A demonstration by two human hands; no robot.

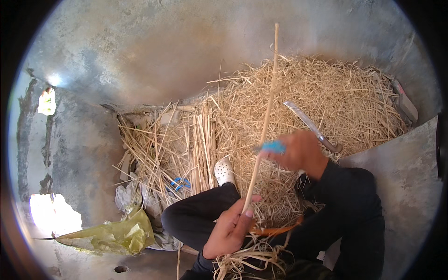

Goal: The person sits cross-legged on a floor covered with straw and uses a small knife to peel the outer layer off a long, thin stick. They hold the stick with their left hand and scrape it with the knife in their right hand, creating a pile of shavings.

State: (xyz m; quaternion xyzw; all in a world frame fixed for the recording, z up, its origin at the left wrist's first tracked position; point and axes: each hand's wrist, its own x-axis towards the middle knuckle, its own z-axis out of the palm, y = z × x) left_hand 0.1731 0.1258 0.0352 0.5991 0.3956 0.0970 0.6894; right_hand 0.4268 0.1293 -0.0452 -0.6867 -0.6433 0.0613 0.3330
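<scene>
My left hand (227, 229) is closed around the lower end of a long, thin peeled cane (268, 109). The cane rises upright with a slight lean to the right, and a thin curl hangs off it near the top. My right hand (301, 151) is closed on a small blue-handled tool (273, 147) with a dark tip, which lies against or just in front of the cane. Motion blurs that hand, so the tool's exact kind is unclear. Loose pale shavings (249, 261) lie on my lap below the left hand.
A big heap of shavings (345, 88) fills the far side, with a curved blade (305, 121) on it. Split canes (200, 140) stand left of it, near blue-handled scissors (178, 184). A yellow-green sack (121, 235) lies at lower left. Concrete walls (140, 51) surround me.
</scene>
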